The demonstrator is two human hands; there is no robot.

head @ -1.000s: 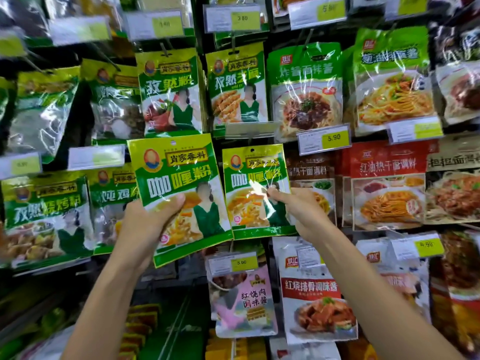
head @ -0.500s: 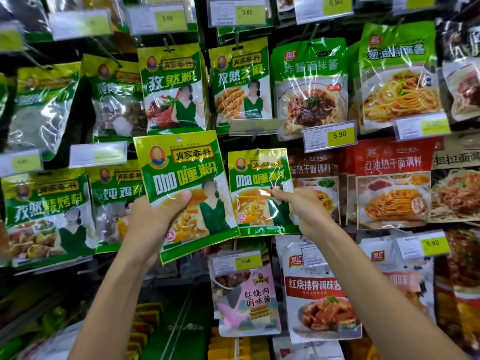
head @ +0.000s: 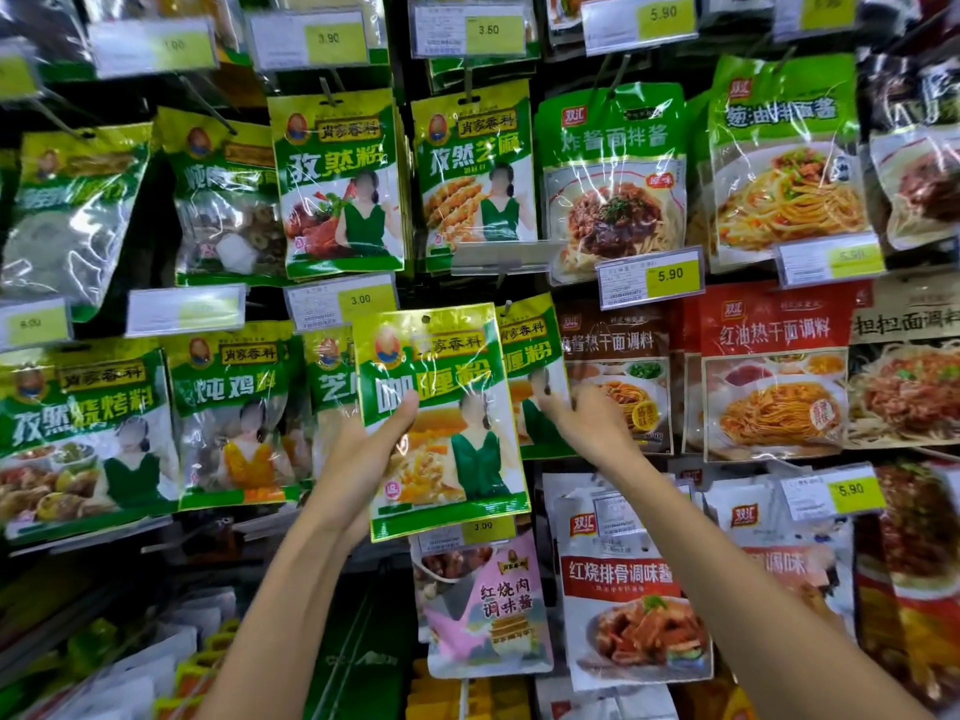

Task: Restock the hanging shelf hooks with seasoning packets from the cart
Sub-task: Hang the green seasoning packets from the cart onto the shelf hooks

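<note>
The scene is a retail display wall of hanging hooks, densely stocked with packets in rows, with yellow-and-white price tags clipped along the hook ends. The left hand point(head: 363, 449) grips a green-and-yellow curry powder packet point(head: 441, 418) along its left edge: the thumb lies across the front face and the remaining fingers are hidden behind it. The packet is held upright in front of the middle row, its punched hole near the top edge, and it partly covers the hanging curry packets point(head: 530, 371) of the same design just behind and to its right. The right hand point(head: 582, 423) rests against those hanging packets, fingers loosely curled at their right edge; whether it pinches them cannot be determined. Above hang a cumin powder packet point(head: 337, 179) and a cumin sesame packet point(head: 475, 168). To the right are noodle sauce packets point(head: 613, 174) in green and red packs point(head: 774, 366). Below hangs a pink braised pork sauce packet point(head: 488, 610). A 5.90 price tag point(head: 652, 277) sits just right of centre.
</note>
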